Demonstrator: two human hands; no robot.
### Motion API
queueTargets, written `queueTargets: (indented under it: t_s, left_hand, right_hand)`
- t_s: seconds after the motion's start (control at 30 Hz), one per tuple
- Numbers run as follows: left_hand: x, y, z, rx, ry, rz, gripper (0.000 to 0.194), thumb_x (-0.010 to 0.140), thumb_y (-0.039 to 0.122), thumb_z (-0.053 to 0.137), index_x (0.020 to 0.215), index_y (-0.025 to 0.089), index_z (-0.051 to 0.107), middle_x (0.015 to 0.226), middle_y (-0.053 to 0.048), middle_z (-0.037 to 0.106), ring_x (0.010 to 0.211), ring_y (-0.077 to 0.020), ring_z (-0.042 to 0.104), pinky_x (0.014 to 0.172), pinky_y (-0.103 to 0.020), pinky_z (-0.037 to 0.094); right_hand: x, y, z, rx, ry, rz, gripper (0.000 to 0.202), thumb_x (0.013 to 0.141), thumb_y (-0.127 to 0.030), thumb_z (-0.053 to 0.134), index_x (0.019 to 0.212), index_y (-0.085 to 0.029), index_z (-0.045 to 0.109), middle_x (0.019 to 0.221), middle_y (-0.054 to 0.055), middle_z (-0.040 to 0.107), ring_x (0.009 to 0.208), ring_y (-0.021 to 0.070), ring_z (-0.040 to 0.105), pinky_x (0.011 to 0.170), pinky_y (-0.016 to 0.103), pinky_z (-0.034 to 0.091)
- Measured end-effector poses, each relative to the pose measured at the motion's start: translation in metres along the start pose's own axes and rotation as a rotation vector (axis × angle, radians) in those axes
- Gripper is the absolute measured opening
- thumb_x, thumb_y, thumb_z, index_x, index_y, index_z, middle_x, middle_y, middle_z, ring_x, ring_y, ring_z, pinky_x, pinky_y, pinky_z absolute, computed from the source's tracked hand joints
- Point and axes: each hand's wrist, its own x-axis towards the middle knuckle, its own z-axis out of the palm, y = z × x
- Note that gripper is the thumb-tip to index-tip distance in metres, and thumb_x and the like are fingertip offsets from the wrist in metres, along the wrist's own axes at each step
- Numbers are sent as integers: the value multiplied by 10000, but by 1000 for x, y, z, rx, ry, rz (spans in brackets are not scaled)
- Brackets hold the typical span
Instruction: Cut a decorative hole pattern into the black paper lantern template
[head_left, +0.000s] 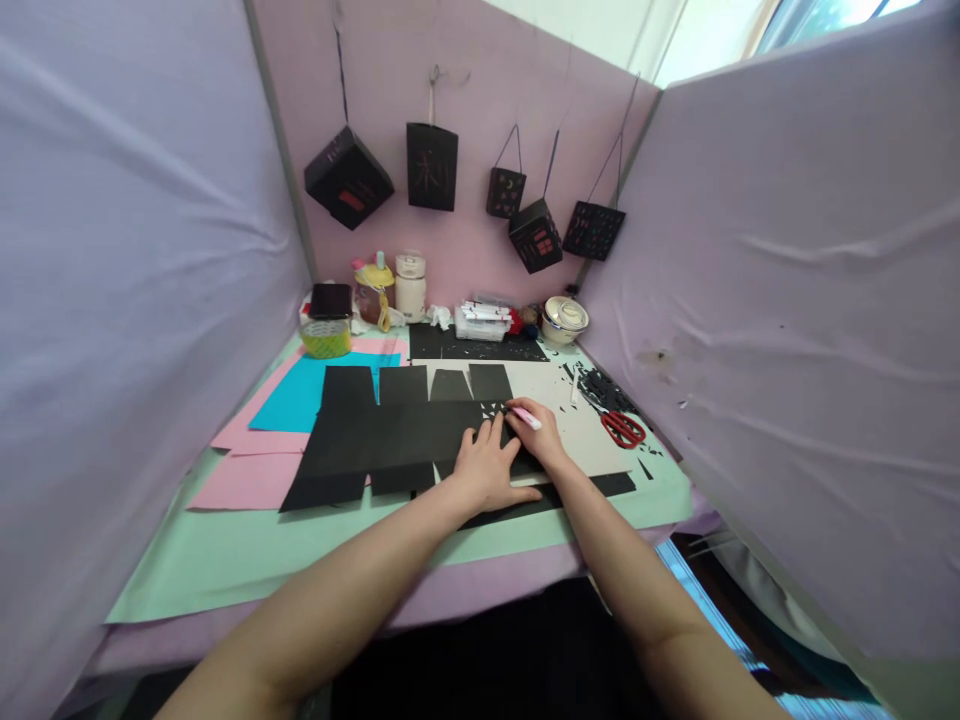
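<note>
Right hand: grip closed around pink-and-white pen-style cutter; left hand, fingers spread, grasping nothing, should pin black card flat, clear of each stroke.

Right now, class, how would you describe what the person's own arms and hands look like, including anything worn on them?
The left hand and right hand are ungloved. The left forearm and right forearm are bare, with no sleeve, watch or bracelet visible. Rings or nail polish are too small to tell.
</note>
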Motion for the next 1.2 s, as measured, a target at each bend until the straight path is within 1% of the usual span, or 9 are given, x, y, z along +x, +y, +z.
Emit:
queueTargets:
  t_s: [0.3,0.47,0.57,0.67,0.83,0.9,0.97,1.13,1.2]
  left_hand:
    - [4,-1,0,-5,-46,7,958,685,845,471,1383,189,462,1574,-239,182,1461,-386,99,1121,-617,55]
    - [4,-2,3,8,-54,-2,992,682,863,448,1416,197,436,1584,-219,167,1464,-383,87,1128,-601,63]
    - [3,-3,5,10,-37,3,996,687,867,440,1424,197,428,1588,-215,152,1463,-382,93,1127,-592,89]
    - [3,-3,7,25,-1,25,955,703,849,455,1412,209,444,1598,-186,141,1452,-402,126,1116,-605,118]
    - [4,-2,10,49,57,43,930,715,856,426,1368,196,482,1555,-190,279,1422,-434,186,1091,-639,148]
    - [4,0,10,60,85,32,889,734,838,435,1344,193,494,1530,-190,327,1411,-431,218,1086,-639,170]
    - [3,4,9,79,111,35,817,772,786,468,1317,179,504,1496,-193,377,1398,-409,261,1100,-601,200]
    - [0,17,6,112,113,167,473,902,515,533,1214,160,537,1284,-160,571,1246,-309,487,1012,-411,410]
    - [-1,20,4,105,85,261,307,940,385,510,1161,176,549,1200,-125,617,1145,-271,556,933,-372,469]
  right_hand:
    - [3,4,1,183,31,65,212,724,-288,615,893,-208,717,920,51,737,868,220,674,846,357,504]
    - [2,1,-3,422,233,189,284,693,-346,665,918,-177,706,990,83,725,941,227,656,877,348,497]
    - [2,-1,-17,407,354,198,302,710,-362,653,939,-170,696,1033,98,711,1003,237,633,934,369,465]
    - [3,5,-37,354,558,182,330,757,-373,605,997,-154,665,1058,111,690,1011,237,614,938,388,449]
    - [7,33,-63,283,842,232,338,801,-432,554,977,-152,623,980,98,670,891,206,610,817,352,477]
    - [8,43,-65,318,906,308,383,814,-492,522,970,-150,599,805,64,657,722,183,598,690,326,479]
    - [8,47,-64,368,890,330,415,824,-519,495,985,-149,594,706,35,631,623,167,575,624,311,468]
    - [4,37,-57,376,746,281,403,782,-448,557,1036,-147,643,929,90,687,770,183,620,674,312,480]
    - [4,32,-56,399,699,269,398,780,-432,565,1035,-138,647,868,79,685,726,171,613,648,299,476]
